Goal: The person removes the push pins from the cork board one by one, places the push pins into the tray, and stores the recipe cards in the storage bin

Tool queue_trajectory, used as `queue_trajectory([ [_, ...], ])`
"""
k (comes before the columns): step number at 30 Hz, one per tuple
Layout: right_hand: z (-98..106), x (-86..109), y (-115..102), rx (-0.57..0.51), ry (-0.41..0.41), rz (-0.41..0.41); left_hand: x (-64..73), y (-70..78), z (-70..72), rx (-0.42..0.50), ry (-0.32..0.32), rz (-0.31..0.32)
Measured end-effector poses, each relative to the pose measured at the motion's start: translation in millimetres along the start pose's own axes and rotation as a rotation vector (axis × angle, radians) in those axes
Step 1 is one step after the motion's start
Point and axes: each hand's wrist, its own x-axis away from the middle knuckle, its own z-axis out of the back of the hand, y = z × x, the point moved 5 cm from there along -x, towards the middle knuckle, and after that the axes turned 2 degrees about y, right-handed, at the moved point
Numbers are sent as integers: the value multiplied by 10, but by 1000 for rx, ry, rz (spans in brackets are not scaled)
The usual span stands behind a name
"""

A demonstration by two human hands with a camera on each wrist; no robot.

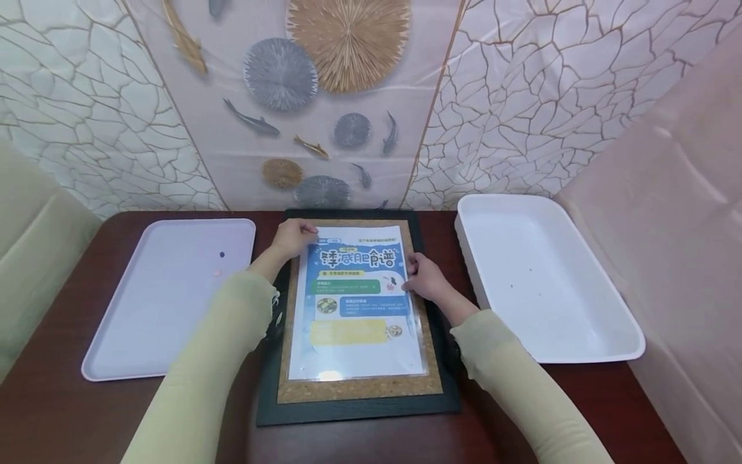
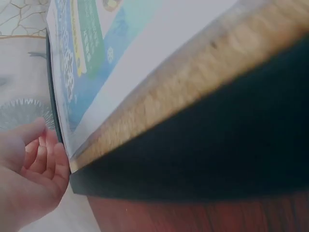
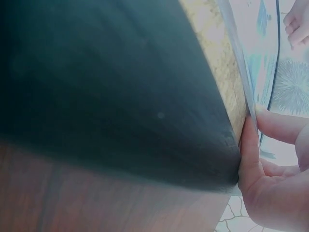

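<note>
A laminated sheet point(image 1: 356, 303) printed in blue, green and yellow lies over a cork board point(image 1: 359, 388) with a dark frame point(image 1: 359, 411). My left hand point(image 1: 292, 238) is at the sheet's upper left corner, fingers curled and fingertips at its edge. In the left wrist view, the left hand point(image 2: 38, 169) partly hides its own fingertips behind the frame's edge. Partway down the right side, my right hand point(image 1: 428, 278) pinches the sheet's edge. The right wrist view shows the right hand point(image 3: 275, 179) with thumb and forefinger on either side of the clear edge, slightly raised off the cork.
To the left lies a shallow white tray point(image 1: 156, 309) holding a small dark blue piece point(image 1: 222, 254) and a pale pink piece point(image 1: 217, 273). A deeper white tray point(image 1: 545, 277) stands at the right. Behind the dark wooden table point(image 1: 52, 399) hangs a patterned cloth point(image 1: 371, 148).
</note>
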Motion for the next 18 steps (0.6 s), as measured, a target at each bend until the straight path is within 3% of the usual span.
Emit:
queue_trajectory([
  [5,-3,4,6,2,0,-5,95,15,98,11,-9,2],
  [13,3,21,3,-2,4,-15,223,10,262,-4,-36,-51],
  [18,5,34,-16,-9,2,-3,318,-24,385,-31,1,-91],
])
